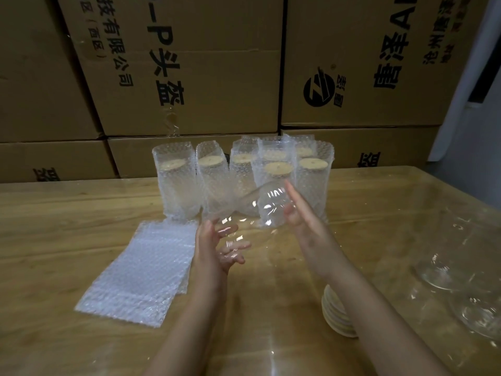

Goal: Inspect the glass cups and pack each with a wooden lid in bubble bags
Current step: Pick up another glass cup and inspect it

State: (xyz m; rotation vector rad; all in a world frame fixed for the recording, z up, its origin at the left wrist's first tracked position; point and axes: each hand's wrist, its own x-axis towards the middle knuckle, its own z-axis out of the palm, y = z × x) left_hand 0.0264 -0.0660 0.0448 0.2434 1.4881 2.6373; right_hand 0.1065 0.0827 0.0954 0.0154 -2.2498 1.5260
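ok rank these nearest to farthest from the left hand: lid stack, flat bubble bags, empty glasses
From the left hand:
1. flat bubble bags, just to its left
2. lid stack, to its lower right
3. empty glasses, far right edge
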